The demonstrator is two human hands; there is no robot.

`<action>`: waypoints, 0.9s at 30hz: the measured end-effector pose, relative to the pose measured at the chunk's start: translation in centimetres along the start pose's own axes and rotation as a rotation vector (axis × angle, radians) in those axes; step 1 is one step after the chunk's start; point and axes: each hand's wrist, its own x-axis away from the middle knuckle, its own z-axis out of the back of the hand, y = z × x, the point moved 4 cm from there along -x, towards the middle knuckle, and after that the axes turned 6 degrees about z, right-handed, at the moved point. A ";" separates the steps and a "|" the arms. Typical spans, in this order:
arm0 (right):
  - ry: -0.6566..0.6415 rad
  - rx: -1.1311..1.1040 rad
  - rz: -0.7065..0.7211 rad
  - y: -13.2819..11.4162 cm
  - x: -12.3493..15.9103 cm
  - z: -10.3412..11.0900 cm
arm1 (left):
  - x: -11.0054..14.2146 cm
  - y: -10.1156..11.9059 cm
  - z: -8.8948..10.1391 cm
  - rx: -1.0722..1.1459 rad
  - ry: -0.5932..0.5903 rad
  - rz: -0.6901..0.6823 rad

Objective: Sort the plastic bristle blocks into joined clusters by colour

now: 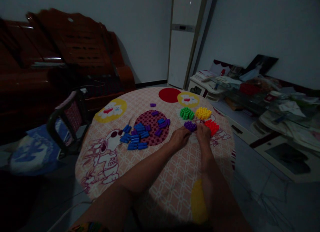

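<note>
A tight standing cluster of small purple plastic pieces [190, 126] lies between my two hands on the round table. My left hand [179, 138] is closed, its fingertips against the cluster's near left side. From the right, my right hand [204, 134] presses its bent fingers to the cluster's other edge; the exact contact is partly hidden. Close around are similar groups: green pieces [187, 113] behind, yellow pieces [203, 113] at the back right, and red pieces [212, 127] beside my right hand. Loose blue pieces [135, 138] and several purple ones [158, 132] lie flat to the left.
A patterned cloth [172, 178] covers the round table. To the left stands a small chair [66, 125], with a wooden bench [75, 55] behind it. A cluttered low cabinet [270, 125] runs along the right. A tall white unit [183, 41] stands in the far corner.
</note>
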 end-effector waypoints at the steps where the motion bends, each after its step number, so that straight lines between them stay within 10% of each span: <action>1: 0.003 0.001 0.006 0.0 0.0 0.0 | 0.0 0.1 0.0 -0.001 0.001 -0.008; 15: -0.010 -0.020 -0.023 0.1 -0.1 -0.1 | 0.2 -5.1 9.8 -0.501 0.097 0.508; 27: -0.005 -0.012 -0.010 -0.2 0.0 0.1 | 0.3 -4.6 9.2 -0.580 -0.087 0.542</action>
